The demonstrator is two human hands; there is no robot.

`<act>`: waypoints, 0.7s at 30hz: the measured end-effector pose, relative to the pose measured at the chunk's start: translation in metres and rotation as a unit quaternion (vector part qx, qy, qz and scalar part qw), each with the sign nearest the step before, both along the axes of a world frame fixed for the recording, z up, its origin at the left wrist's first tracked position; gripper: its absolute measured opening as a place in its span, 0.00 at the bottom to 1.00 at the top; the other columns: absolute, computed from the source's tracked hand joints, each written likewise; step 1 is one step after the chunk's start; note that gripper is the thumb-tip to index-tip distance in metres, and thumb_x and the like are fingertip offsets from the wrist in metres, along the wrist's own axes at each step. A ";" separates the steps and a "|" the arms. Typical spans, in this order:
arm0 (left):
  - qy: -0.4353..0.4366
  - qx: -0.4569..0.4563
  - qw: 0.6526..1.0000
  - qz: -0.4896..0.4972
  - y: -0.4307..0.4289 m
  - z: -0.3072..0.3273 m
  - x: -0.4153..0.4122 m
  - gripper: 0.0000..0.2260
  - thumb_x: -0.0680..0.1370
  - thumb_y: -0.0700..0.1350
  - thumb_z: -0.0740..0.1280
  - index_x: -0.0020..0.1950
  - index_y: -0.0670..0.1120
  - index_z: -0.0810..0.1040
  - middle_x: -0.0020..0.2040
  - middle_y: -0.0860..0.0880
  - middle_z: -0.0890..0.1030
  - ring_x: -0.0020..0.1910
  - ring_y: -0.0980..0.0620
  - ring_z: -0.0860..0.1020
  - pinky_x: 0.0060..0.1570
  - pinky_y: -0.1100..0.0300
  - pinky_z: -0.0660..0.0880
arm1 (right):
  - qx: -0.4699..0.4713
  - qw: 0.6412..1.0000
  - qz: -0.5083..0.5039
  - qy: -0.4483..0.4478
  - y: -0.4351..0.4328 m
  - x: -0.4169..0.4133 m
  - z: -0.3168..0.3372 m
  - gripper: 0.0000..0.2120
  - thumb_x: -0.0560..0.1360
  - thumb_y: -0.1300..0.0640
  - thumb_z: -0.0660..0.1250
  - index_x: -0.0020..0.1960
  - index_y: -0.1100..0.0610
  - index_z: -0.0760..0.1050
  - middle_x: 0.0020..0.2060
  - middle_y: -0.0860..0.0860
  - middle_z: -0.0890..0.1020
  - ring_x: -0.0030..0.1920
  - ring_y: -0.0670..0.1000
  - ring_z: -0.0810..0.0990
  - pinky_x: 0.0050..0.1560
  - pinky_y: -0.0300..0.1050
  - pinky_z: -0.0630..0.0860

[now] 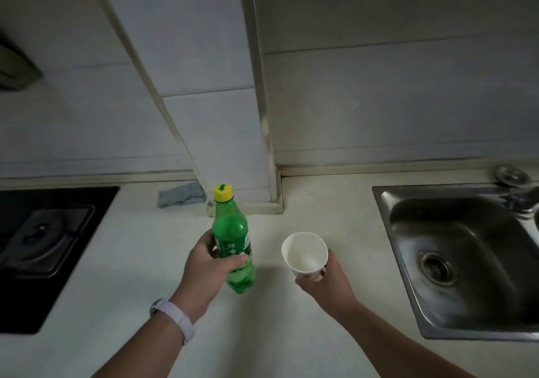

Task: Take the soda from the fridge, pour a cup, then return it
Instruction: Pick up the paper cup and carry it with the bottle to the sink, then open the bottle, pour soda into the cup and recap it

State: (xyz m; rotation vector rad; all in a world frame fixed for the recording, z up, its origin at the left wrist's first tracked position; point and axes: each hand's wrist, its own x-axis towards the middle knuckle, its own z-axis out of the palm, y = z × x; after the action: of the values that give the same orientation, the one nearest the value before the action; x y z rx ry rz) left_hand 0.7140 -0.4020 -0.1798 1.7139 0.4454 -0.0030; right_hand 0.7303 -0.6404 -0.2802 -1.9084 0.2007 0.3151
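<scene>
Forearms reach in from the bottom edge of the head view, white watch band [178, 318] on my left wrist. Left hand [204, 266] grips the green soda bottle [233, 240] at the label, fingers [208, 240] curled round the far side and thumb across the front. Yellow cap [223, 193] is on. Bottle is roughly upright, base low over the pale desk [291, 334]; can't tell whether it touches. Right hand [326, 281] holds the white paper cup [304, 253] from below and the right side, fingers wrapped round its lower wall, mouth tilted toward me, inside white down to the bottom. Cup sits just right of the bottle, not touching it. Steel sink [466, 231] is set into the desk at right, black stove [43, 246] at left. Grey cloth [180, 193] lies at the foot of the tiled wall [204, 56], behind the bottle.
</scene>
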 end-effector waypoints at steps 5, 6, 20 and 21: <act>0.011 -0.007 1.000 -0.015 -0.005 -0.014 0.010 0.23 0.66 0.32 0.77 0.56 0.50 0.79 0.49 0.51 0.85 0.47 0.53 0.84 0.46 0.57 0.78 | -0.024 1.000 0.007 0.001 0.000 0.004 -0.024 0.35 0.61 0.56 0.80 0.62 0.44 0.67 0.55 0.44 0.78 0.53 0.45 0.78 0.47 0.36 0.72; 0.013 -0.008 1.000 -0.017 -0.006 -0.017 0.011 0.23 0.66 0.32 0.78 0.56 0.50 0.79 0.50 0.51 0.85 0.48 0.52 0.84 0.47 0.57 0.78 | -0.030 1.000 0.004 -0.003 0.001 0.003 -0.029 0.35 0.61 0.57 0.80 0.61 0.43 0.66 0.54 0.43 0.78 0.53 0.45 0.78 0.46 0.33 0.71; 0.041 -0.008 0.998 -0.042 -0.011 -0.035 0.005 0.24 0.66 0.33 0.78 0.57 0.52 0.80 0.50 0.52 0.85 0.50 0.51 0.83 0.49 0.54 0.79 | -0.045 0.999 0.010 0.024 -0.001 -0.001 -0.038 0.33 0.63 0.60 0.76 0.62 0.46 0.65 0.52 0.45 0.78 0.52 0.48 0.79 0.47 0.38 0.73; 0.036 -0.009 0.998 -0.044 -0.011 -0.032 0.006 0.23 0.66 0.33 0.77 0.57 0.52 0.80 0.50 0.53 0.85 0.50 0.51 0.83 0.49 0.55 0.79 | -0.053 0.998 0.013 0.023 -0.004 -0.002 -0.035 0.31 0.62 0.59 0.75 0.62 0.47 0.66 0.52 0.45 0.79 0.53 0.48 0.79 0.48 0.39 0.74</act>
State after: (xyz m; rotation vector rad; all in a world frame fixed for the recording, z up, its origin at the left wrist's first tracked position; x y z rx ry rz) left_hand 0.7198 -0.4133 -0.2113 1.7177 0.4216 -0.1327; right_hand 0.7281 -0.6440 -0.3157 -2.0106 0.2272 0.3738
